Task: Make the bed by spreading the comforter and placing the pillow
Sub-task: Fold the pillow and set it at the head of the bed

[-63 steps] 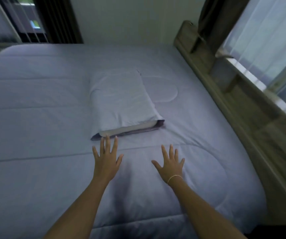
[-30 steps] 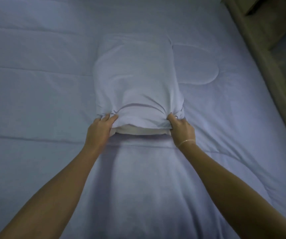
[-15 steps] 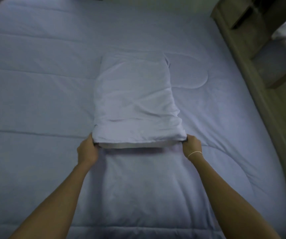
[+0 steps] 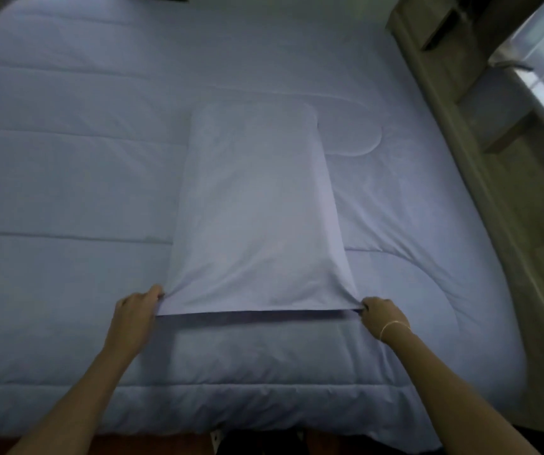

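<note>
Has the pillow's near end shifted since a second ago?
Yes. The pillow's near end, pinched by both hands, now lies nearer the person, past the comforter's stitch line it earlier sat behind.

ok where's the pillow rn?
Head view: the pillow lies mid-frame on the comforter, lengthwise away from the person, its near corners pinched by the left hand and right hand.

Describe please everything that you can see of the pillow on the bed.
The pillow is a long rectangle in a pale, smooth cloth case, nearly the same bluish-lilac as the comforter it lies flat on. Its far corners are rounded. Its near open end is pulled taut into a straight edge with a dark line beneath. The left hand pinches the near left corner and the right hand the near right corner. Light creases fan out from both grips.
</note>
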Available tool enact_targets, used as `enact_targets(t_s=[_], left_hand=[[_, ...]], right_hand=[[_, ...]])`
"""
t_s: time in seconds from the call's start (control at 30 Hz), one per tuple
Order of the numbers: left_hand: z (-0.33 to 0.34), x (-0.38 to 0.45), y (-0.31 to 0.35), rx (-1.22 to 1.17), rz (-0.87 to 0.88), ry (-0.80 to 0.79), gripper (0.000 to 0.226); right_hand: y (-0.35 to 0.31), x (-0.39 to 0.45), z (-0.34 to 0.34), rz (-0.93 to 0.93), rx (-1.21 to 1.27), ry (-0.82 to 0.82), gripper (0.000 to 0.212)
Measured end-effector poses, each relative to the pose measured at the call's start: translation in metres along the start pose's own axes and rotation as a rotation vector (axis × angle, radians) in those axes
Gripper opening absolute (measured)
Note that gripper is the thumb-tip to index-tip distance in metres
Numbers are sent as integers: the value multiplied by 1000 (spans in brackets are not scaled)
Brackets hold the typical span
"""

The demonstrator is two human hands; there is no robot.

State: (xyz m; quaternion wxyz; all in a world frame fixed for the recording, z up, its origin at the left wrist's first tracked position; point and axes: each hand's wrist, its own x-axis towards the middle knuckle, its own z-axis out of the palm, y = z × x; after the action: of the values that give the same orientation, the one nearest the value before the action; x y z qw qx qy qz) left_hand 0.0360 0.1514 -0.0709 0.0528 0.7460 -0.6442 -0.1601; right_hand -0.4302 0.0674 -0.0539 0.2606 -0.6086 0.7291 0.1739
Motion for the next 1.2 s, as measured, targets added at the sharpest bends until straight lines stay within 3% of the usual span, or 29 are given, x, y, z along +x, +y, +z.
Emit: enact_targets(t_s=[0.03,0.1,0.17,0.23,0.33,0.43,0.53,0.6,0.67,0.73,0.8,0.83,0.87,0.9,1.0,1.03,1.07,1.1,1.2], left_hand=[[2,0,-3,-66,-52,-71,39],[-2,1,0,-248,-173,-243,69],[-2,10,7,-446,-287,-283,88],[4,23,20,-440,-316,-263,83],[15,43,41,-240,-289,-180,36],[12,47,38,-30,-264,-200,29],[4,26,10,-38,-170,-271,23],[3,4,-3,-64,-106,-337,33],[6,-18,-5,-65,-54,-448,40],[8,-35,-4,-49,-3,-577,32],[-1,-41,-8,42,-21,-739,8],[-8,-37,-10,90,-84,-793,14],[-16,-30,-9,141,-145,-768,26],[-25,-19,-3,153,-182,-631,31],[-29,24,42,16,-38,139,38],[-27,38,69,-46,36,242,43],[-23,50,96,-53,91,224,46],[-12,60,117,-6,153,180,49],[16,70,124,120,140,-25,62]], right_hand=[[0,0,-2,-3,9,-42,26],[-4,2,-10,2,123,-60,62],[-16,7,-19,1,276,-22,79],[-34,11,-21,-15,295,19,58],[-56,15,-20,3,130,100,19],[-54,13,-14,4,-2,76,16],[-32,2,-9,-86,44,-41,22],[-22,-10,-4,-133,40,-170,24],[-19,-22,1,-129,-6,-337,18],[-16,-29,5,-100,-68,-479,14],[-8,-26,3,-81,-179,-494,11],[-5,-21,-1,-62,-212,-438,22],[-5,-15,-6,-46,-194,-328,31],[-10,-10,-12,-38,-101,-168,36],[-63,-2,-27,-97,294,395,40],[-93,-3,-27,-174,345,535,40],[-123,-3,-24,-276,319,611,42],[-150,-3,-18,-375,228,587,48],[-174,10,4,-454,-89,360,59]])
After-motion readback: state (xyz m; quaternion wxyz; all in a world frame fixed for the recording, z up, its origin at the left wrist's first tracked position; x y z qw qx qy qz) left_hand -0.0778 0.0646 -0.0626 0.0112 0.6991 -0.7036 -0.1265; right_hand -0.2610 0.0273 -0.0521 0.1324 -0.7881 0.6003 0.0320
